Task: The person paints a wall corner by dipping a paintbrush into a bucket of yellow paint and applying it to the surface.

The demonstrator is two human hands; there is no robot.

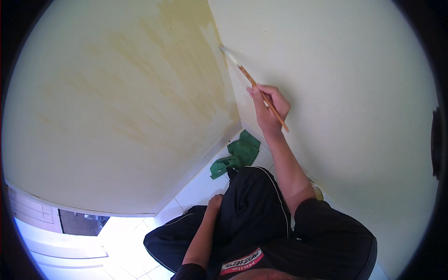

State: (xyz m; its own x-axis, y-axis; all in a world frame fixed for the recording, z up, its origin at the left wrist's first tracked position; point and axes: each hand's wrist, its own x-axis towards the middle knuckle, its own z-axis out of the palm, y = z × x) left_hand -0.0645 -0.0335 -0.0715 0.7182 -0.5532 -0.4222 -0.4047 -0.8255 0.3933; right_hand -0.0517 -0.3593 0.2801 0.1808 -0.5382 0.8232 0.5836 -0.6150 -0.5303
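My right hand (pixel 271 109) is closed round a slim paintbrush (pixel 247 75) with a brown wooden handle and pale bristles. The brush points up and left, its tip touching the inner corner where two walls meet. Left of that corner, the wall (pixel 154 70) carries streaky yellow-tan patches, strongest near the top and along the corner. The right wall (pixel 345 93) is an even pale cream. My left hand (pixel 215 201) lies against my bent leg, with its fingers mostly hidden.
A crumpled green cloth (pixel 242 151) lies on the white tiled floor (pixel 186 189) at the foot of the corner. A roundish yellowish object (pixel 317 190) shows partly behind my right arm. At the lower left the left wall ends, and a pale panelled surface (pixel 35 210) stands beyond.
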